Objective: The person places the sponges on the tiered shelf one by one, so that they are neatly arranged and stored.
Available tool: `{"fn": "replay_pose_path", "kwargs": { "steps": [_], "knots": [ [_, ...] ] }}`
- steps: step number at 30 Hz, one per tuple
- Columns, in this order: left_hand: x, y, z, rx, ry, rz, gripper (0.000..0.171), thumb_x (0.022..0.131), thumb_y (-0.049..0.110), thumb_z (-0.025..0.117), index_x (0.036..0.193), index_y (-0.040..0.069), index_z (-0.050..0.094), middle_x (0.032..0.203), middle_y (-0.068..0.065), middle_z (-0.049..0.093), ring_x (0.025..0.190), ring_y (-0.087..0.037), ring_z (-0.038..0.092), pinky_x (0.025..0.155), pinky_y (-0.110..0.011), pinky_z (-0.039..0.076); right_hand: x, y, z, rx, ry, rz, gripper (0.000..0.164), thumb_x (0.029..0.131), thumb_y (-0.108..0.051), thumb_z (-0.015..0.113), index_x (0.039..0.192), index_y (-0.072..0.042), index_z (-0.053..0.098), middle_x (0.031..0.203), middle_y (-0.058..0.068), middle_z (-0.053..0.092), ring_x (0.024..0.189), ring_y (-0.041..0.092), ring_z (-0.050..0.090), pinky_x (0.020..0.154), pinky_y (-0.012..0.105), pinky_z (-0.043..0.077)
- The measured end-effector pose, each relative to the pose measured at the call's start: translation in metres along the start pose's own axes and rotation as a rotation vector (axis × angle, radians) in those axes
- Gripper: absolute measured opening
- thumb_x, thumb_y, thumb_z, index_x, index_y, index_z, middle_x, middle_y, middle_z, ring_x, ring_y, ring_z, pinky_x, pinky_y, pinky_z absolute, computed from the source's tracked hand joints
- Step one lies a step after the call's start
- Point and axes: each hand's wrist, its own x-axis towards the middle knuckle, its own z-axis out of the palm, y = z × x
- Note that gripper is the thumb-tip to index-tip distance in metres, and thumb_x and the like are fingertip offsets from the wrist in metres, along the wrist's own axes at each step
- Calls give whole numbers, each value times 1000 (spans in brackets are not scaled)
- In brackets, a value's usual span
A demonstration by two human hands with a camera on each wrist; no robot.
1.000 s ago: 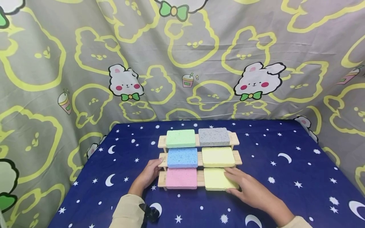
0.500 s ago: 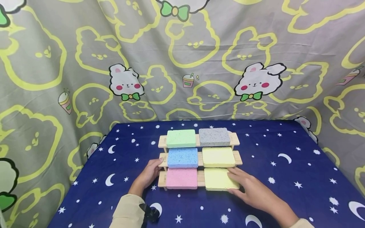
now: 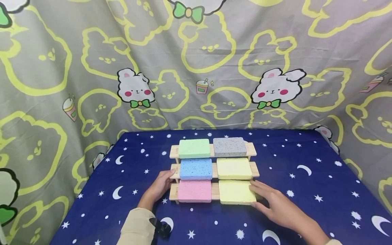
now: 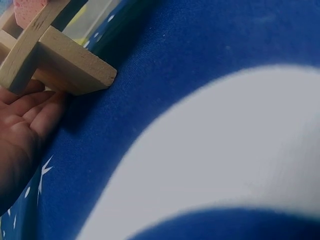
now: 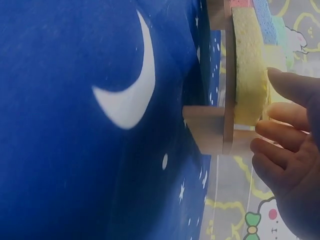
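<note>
A three-tier wooden rack [image 3: 215, 192] bears several sponges in two columns. On the left lie a green sponge [image 3: 194, 148], a blue sponge [image 3: 196, 168] and a pink sponge [image 3: 194, 191]. On the right are a grey sponge [image 3: 229, 146], a yellow sponge [image 3: 234, 168] on the middle tier and another yellow sponge [image 3: 237, 192] on the lowest tier. My left hand [image 3: 159, 187] holds the rack's left end; its fingers lie against the wood in the left wrist view. With loosely bent fingers, my right hand [image 3: 277, 204] is at the right edge of the lowest yellow sponge.
A dark blue cloth [image 3: 101, 211] with white moons and stars covers the table. Behind it hangs a grey patterned curtain [image 3: 171, 51]. A small black object [image 3: 161, 228] is at the left sleeve [image 3: 136, 226].
My right hand has slid to the right, from over the top of the lowest yellow sponge to its edge. The left hand stays at the rack.
</note>
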Motion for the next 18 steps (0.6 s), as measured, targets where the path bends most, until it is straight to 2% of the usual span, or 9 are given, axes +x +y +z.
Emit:
{"fn": "replay_pose_path", "kwargs": {
  "steps": [8,18],
  "knots": [
    [2,-1,-4,5,0,2,57,100,27,34,131,-22,36,119,-18,61,100,-9,60,87,-32,50,-1,10,-2,30,-28,113,50,86,-28,68,127,-2,57,126,13,59,116,30,56,90,48,47],
    [8,-1,0,10,-5,-6,54,101,24,33,131,-20,37,122,-20,59,103,-9,59,89,-32,49,-5,31,-4,39,-28,200,53,89,-29,64,131,2,52,127,28,54,117,44,51,92,57,42]
  ]
}}
